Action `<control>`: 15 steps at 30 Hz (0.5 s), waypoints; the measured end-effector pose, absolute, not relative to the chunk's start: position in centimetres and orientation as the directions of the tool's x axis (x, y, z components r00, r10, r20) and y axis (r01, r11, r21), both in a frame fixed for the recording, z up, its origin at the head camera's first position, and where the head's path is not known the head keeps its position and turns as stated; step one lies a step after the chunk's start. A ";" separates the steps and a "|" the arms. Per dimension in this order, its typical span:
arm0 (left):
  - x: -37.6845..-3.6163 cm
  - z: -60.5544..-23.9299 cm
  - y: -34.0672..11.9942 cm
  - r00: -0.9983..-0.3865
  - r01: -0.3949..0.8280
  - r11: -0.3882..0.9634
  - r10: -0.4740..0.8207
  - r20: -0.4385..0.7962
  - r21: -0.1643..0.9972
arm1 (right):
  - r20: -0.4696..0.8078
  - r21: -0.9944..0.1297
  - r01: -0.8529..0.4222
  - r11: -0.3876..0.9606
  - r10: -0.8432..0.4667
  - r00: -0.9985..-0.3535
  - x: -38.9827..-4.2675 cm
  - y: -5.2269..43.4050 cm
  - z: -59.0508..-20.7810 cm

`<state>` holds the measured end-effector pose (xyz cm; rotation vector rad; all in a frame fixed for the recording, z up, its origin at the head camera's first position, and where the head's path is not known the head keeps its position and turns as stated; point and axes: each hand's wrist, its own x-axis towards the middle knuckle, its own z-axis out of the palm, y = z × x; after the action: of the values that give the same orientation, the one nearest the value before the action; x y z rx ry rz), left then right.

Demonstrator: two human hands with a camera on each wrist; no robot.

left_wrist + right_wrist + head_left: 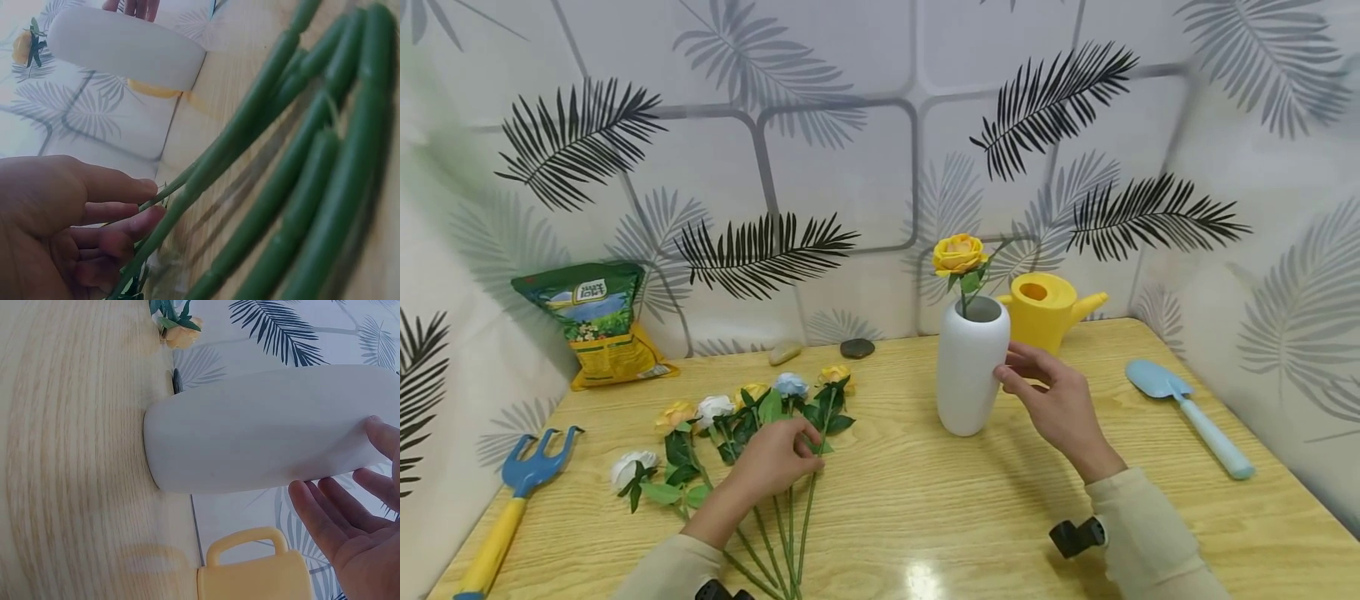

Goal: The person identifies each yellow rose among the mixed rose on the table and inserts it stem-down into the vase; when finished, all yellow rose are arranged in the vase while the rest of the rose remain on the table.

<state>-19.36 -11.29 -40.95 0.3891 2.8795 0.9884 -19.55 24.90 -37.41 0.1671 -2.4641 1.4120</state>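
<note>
A white vase [970, 371] stands on the wooden table [925, 517] with one yellow rose [958, 254] in it. My right hand [1011, 371] touches the vase's right side near the top with straight fingers. In the right wrist view the fingertips [374, 428] rest on the vase [262, 428] while the palm stays apart from it. Several roses [752, 412] in yellow, white and blue lie on the table to the left. My left hand [811, 450] lies over their green stems [281, 187], and its curled fingers [140, 187] pinch one stem.
A yellow watering can [1045, 308] stands right behind the vase. A blue trowel [1187, 412] lies at the right, a blue rake with a yellow handle [520, 492] at the left. A soil bag [598, 321] and two stones [856, 347] sit by the back wall.
</note>
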 end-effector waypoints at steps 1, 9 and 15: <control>-19.4 -41.0 -11.2 -0.966 0.211 0.761 0.257 0.014 0.614 | 0.310 -0.825 -0.245 0.510 0.045 -0.950 -19.6 24.9 -37.4; -19.5 -40.9 -11.0 -0.978 0.113 0.709 0.203 -0.048 0.696 | 0.315 -0.821 -0.247 0.514 0.048 -0.948 -19.5 24.9 -37.4; -19.7 -40.8 -10.9 -0.978 0.037 0.602 0.184 -0.093 0.798 | 0.316 -0.823 -0.250 0.511 0.047 -0.948 -19.5 24.9 -37.3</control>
<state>-19.71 -10.88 -40.76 0.1857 2.6597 1.3194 -19.45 24.90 -37.34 0.1703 -2.4580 1.4101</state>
